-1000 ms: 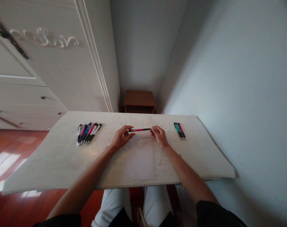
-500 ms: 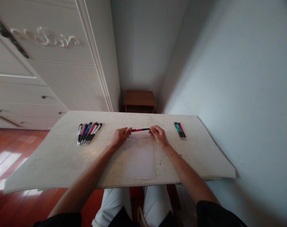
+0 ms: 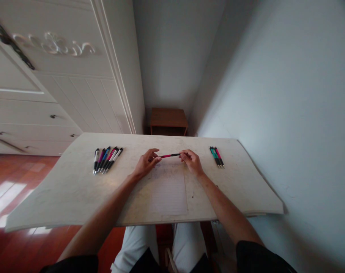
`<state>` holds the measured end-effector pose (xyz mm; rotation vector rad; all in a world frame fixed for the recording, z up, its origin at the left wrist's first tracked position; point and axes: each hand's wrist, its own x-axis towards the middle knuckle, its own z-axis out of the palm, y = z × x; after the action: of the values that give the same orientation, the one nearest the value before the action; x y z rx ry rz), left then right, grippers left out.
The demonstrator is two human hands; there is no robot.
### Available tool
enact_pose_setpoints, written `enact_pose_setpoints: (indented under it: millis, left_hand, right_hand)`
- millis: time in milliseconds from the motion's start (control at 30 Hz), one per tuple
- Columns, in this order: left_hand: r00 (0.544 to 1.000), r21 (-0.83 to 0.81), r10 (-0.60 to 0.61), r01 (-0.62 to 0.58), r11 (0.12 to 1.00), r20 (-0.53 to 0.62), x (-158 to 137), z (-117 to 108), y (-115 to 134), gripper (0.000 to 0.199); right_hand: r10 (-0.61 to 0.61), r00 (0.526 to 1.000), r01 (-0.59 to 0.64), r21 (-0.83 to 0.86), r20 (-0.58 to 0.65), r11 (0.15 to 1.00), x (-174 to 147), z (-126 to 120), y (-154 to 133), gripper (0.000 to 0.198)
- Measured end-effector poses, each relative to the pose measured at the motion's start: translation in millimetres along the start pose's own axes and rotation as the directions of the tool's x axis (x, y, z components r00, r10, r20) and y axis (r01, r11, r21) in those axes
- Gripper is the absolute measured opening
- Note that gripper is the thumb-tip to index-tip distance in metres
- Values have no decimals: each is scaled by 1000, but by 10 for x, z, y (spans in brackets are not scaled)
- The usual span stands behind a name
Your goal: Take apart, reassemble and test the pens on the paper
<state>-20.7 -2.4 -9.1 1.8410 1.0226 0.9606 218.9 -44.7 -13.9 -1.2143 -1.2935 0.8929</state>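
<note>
A pink and black pen [image 3: 167,156] is held level above the top of a lined sheet of paper [image 3: 169,193]. My right hand [image 3: 191,160] pinches its black end between thumb and fingers. At the pink end is my left hand [image 3: 147,161], its index finger lifted away from the thumb. The thumb tip is at the pen's end; whether it touches I cannot tell. Left of the hands lies a group of pens [image 3: 106,160] in white, purple, blue and pink with black grips. To the right, green and pink pens [image 3: 216,157] lie side by side.
The white table [image 3: 66,189] has a wall [image 3: 289,113] along its right side. A white cabinet [image 3: 84,94] rises at the back left. Beyond the far edge stands a low brown wooden stand [image 3: 169,116].
My left hand's fingers have opened and lifted off the pen's pink end. The right hand keeps its hold, and the pen has barely moved.
</note>
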Motion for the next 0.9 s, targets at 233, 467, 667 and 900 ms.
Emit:
enact_pose_setpoints:
  millis: [233, 467, 667, 900]
  left_hand:
    - [993, 87, 95, -88, 992, -75, 22, 15, -48, 33]
    - [999, 80, 35, -33, 996, -23, -6, -13, 9, 41]
    - [997, 61, -67, 70, 996, -42, -11, 3, -11, 52]
    - [998, -30, -61, 61, 998, 7, -17, -9, 23, 45]
  right_hand:
    - [6, 999, -6, -8, -48, 1000, 10, -16, -3, 33]
    - [2, 1000, -3, -19, -19, 1000, 6, -12, 30, 32]
    - [-1, 1000, 1, 7, -8, 1000, 13, 7, 20, 31]
    - [26, 1000, -26, 3, -16, 1000, 3, 2, 2, 35]
